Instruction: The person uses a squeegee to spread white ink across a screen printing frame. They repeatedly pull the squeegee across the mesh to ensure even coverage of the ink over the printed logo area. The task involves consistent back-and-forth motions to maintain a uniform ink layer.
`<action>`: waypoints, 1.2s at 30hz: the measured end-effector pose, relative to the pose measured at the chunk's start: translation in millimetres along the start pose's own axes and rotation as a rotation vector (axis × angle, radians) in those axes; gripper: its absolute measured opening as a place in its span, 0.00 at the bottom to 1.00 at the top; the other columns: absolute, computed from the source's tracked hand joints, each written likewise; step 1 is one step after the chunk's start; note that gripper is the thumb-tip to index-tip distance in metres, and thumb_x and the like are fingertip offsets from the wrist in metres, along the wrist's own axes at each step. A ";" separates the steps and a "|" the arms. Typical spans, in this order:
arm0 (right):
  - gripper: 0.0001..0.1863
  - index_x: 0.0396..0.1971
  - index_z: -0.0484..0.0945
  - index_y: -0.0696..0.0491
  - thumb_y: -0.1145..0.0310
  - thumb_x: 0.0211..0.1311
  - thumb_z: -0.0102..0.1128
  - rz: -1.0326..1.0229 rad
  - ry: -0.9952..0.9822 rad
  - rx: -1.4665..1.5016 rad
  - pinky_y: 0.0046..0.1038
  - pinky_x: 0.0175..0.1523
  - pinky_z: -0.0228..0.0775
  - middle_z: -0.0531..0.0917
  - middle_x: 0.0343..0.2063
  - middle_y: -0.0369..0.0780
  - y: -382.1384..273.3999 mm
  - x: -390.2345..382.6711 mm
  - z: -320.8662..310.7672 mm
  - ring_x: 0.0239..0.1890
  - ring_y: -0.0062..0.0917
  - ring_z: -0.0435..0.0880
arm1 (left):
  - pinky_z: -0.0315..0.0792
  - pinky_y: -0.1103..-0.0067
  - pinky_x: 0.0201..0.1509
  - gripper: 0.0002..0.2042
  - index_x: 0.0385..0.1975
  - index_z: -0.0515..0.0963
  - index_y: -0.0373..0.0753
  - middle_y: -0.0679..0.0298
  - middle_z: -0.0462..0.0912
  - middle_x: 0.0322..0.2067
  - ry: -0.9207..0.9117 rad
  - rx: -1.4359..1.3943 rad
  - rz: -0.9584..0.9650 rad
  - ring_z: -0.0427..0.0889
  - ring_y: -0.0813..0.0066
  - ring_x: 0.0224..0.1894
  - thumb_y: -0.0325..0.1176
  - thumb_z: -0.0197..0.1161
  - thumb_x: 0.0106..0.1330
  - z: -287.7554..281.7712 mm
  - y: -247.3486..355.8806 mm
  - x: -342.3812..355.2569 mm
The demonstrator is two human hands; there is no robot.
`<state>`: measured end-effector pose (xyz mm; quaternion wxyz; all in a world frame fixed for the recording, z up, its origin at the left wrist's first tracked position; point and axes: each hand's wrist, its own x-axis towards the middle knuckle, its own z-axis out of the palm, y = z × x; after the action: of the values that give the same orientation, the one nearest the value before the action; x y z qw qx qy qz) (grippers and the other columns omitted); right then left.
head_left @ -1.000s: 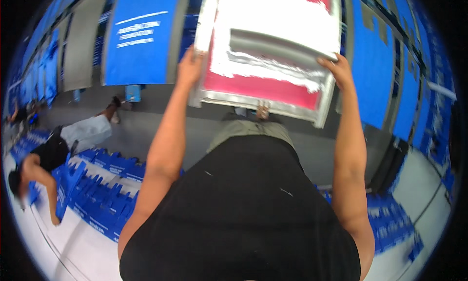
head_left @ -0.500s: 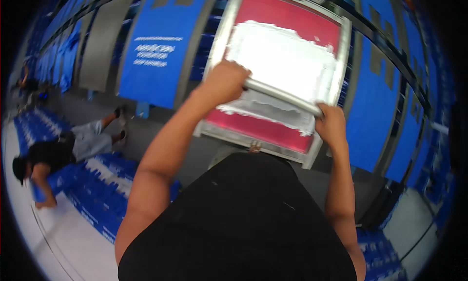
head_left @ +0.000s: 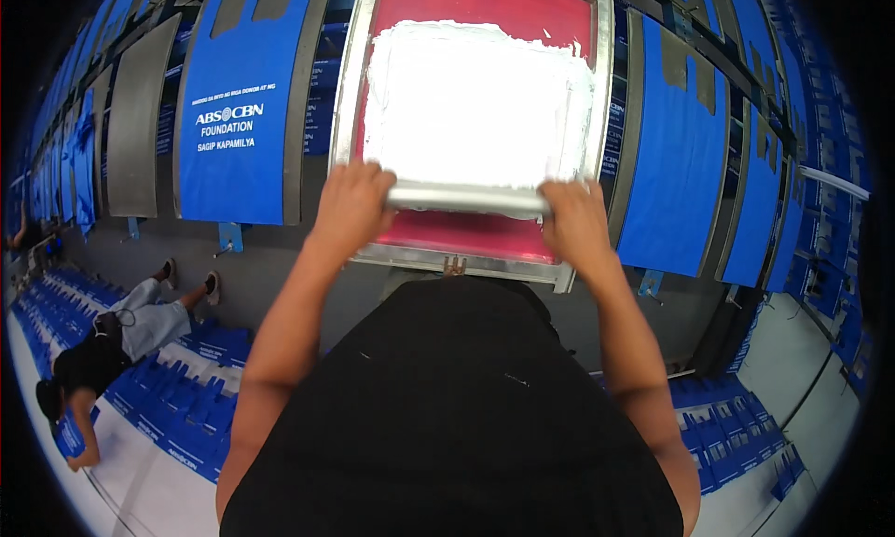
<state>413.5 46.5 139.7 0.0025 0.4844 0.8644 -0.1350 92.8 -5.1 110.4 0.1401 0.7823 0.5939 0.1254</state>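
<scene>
Across the near part of the red screen (head_left: 466,243), the metal bar (head_left: 466,199) lies level, and 2 bare hands have it! The left hand (head_left: 352,209) is wrapped over the bar's left end, close in on the side rail of the frame (head_left: 347,89); the right hand (head_left: 580,222) grips the other end, knuckles up. White paint (head_left: 475,108) fills the middle of the screen right down to the bar, with just a bare red strip below it.

Now, the danger! If 1 hand presses harder than the other, the bar could skew and leave a thick streak. Watch the lumpy ridge along the paint's right edge: a drift that way could smear it onto the rail. And the left hand sits so tight to the metal that a sideways slip could knock its fingers or nudge the frame. A loose blob might even reach the flat blue bag (head_left: 233,89) to the left or the blue bag (head_left: 676,155) to the right.

And what a change from 0.5 seconds ago! Then the bar slanted in view, with a grey smear of paint below it; now it's level, nearer the frame's near rail, and that smear is out of sight. Both grips hold on!
</scene>
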 end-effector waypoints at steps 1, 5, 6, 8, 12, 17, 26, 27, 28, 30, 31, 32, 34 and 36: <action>0.19 0.38 0.76 0.53 0.79 0.41 0.58 0.020 -0.042 0.022 0.47 0.60 0.59 0.81 0.33 0.42 -9.6 -15.3 -3.6 0.42 0.39 0.78 | 0.66 0.67 0.43 0.11 0.27 0.76 0.39 0.60 0.76 0.30 -0.021 -0.013 -0.011 0.74 0.60 0.38 0.26 0.67 0.41 -2.9 7.4 -15.8; 0.19 0.38 0.79 0.53 0.79 0.40 0.60 0.155 -0.172 -0.001 0.48 0.62 0.59 0.82 0.34 0.42 -22.8 -27.6 16.2 0.43 0.38 0.79 | 0.67 0.68 0.43 0.11 0.25 0.74 0.39 0.60 0.76 0.29 0.027 -0.163 -0.032 0.75 0.60 0.37 0.27 0.67 0.39 27.1 11.9 -26.5; 0.19 0.38 0.79 0.52 0.79 0.39 0.60 0.166 -0.221 0.001 0.48 0.63 0.59 0.83 0.34 0.42 -18.6 -16.5 11.0 0.43 0.38 0.79 | 0.68 0.69 0.43 0.11 0.24 0.74 0.39 0.60 0.76 0.29 -0.013 -0.145 -0.043 0.75 0.60 0.37 0.27 0.67 0.39 24.2 8.2 -18.7; 0.21 0.38 0.80 0.52 0.80 0.36 0.60 0.193 -0.316 0.020 0.50 0.65 0.57 0.84 0.35 0.41 -14.0 -8.2 10.3 0.42 0.36 0.80 | 0.69 0.68 0.43 0.12 0.24 0.74 0.38 0.59 0.77 0.28 -0.109 -0.125 -0.043 0.76 0.59 0.36 0.25 0.67 0.37 15.5 7.5 -12.8; 0.19 0.36 0.79 0.51 0.78 0.37 0.60 0.088 0.002 0.011 0.56 0.67 0.51 0.83 0.32 0.40 -26.6 -47.5 40.1 0.41 0.33 0.80 | 0.70 0.67 0.43 0.14 0.27 0.75 0.38 0.59 0.79 0.30 0.195 -0.147 0.015 0.77 0.58 0.37 0.21 0.65 0.36 40.6 19.6 -50.4; 0.25 0.42 0.81 0.47 0.77 0.36 0.66 0.147 -0.050 -0.116 0.50 0.68 0.52 0.84 0.33 0.39 26.7 58.2 22.0 0.41 0.33 0.81 | 0.72 0.65 0.39 0.12 0.26 0.80 0.39 0.56 0.81 0.26 0.094 -0.084 -0.084 0.79 0.56 0.32 0.23 0.66 0.38 32.8 -24.9 59.1; 0.20 0.41 0.82 0.48 0.75 0.43 0.57 0.092 -0.089 -0.074 0.43 0.56 0.66 0.83 0.27 0.48 52.2 119.8 -27.7 0.34 0.42 0.82 | 0.76 0.65 0.39 0.14 0.32 0.81 0.40 0.53 0.83 0.27 -0.034 -0.036 -0.154 0.83 0.55 0.33 0.42 0.70 0.52 -7.3 -40.6 122.7; 0.22 0.43 0.82 0.47 0.75 0.42 0.58 0.122 -0.169 -0.088 0.45 0.65 0.57 0.83 0.27 0.47 28.1 87.3 -26.6 0.36 0.40 0.82 | 0.75 0.64 0.38 0.12 0.34 0.82 0.42 0.54 0.83 0.28 -0.102 -0.045 -0.157 0.82 0.54 0.34 0.37 0.70 0.50 -11.5 -31.4 83.2; 0.22 0.43 0.82 0.47 0.76 0.41 0.59 0.113 -0.223 -0.082 0.46 0.68 0.53 0.84 0.30 0.43 12.6 49.4 -19.6 0.39 0.37 0.82 | 0.73 0.64 0.40 0.13 0.34 0.81 0.43 0.55 0.81 0.29 -0.093 -0.092 -0.132 0.79 0.54 0.35 0.29 0.69 0.46 -0.1 -23.4 43.0; 0.22 0.41 0.82 0.47 0.77 0.41 0.60 0.120 -0.165 -0.009 0.49 0.70 0.48 0.84 0.31 0.39 -13.6 -14.4 6.9 0.40 0.33 0.82 | 0.71 0.63 0.41 0.16 0.32 0.80 0.40 0.56 0.79 0.30 0.063 -0.120 -0.023 0.77 0.56 0.36 0.22 0.68 0.38 32.5 -2.9 -21.0; 0.20 0.40 0.82 0.45 0.77 0.42 0.60 0.115 -0.074 0.008 0.52 0.70 0.47 0.85 0.30 0.37 -14.9 -31.3 28.6 0.40 0.31 0.82 | 0.70 0.62 0.40 0.17 0.31 0.79 0.39 0.56 0.79 0.30 0.131 -0.179 0.019 0.77 0.56 0.35 0.22 0.68 0.36 36.5 7.4 -29.4; 0.20 0.40 0.82 0.45 0.76 0.42 0.60 0.110 -0.058 -0.010 0.52 0.70 0.47 0.85 0.30 0.37 -9.0 -24.9 34.5 0.40 0.31 0.82 | 0.70 0.62 0.40 0.17 0.31 0.79 0.39 0.56 0.80 0.29 0.114 -0.163 0.014 0.78 0.56 0.35 0.22 0.68 0.35 36.8 3.2 -23.0; 0.20 0.41 0.82 0.45 0.76 0.43 0.61 0.092 -0.043 -0.059 0.52 0.70 0.47 0.85 0.30 0.37 16.4 6.0 39.7 0.41 0.30 0.82 | 0.70 0.63 0.38 0.17 0.30 0.79 0.38 0.56 0.80 0.28 0.083 -0.151 -0.011 0.78 0.55 0.33 0.22 0.69 0.34 43.6 -10.8 6.1; 0.22 0.43 0.82 0.43 0.73 0.43 0.62 0.116 -0.100 -0.170 0.51 0.69 0.48 0.85 0.32 0.38 41.4 78.6 19.6 0.42 0.31 0.83 | 0.72 0.63 0.39 0.13 0.29 0.82 0.40 0.54 0.81 0.22 0.029 -0.071 -0.083 0.80 0.53 0.29 0.26 0.71 0.39 30.1 -35.8 82.1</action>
<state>404.1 128.1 100.6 0.0946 0.5244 0.8420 -0.0846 93.3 81.1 71.7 0.1641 0.7497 0.6229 0.1520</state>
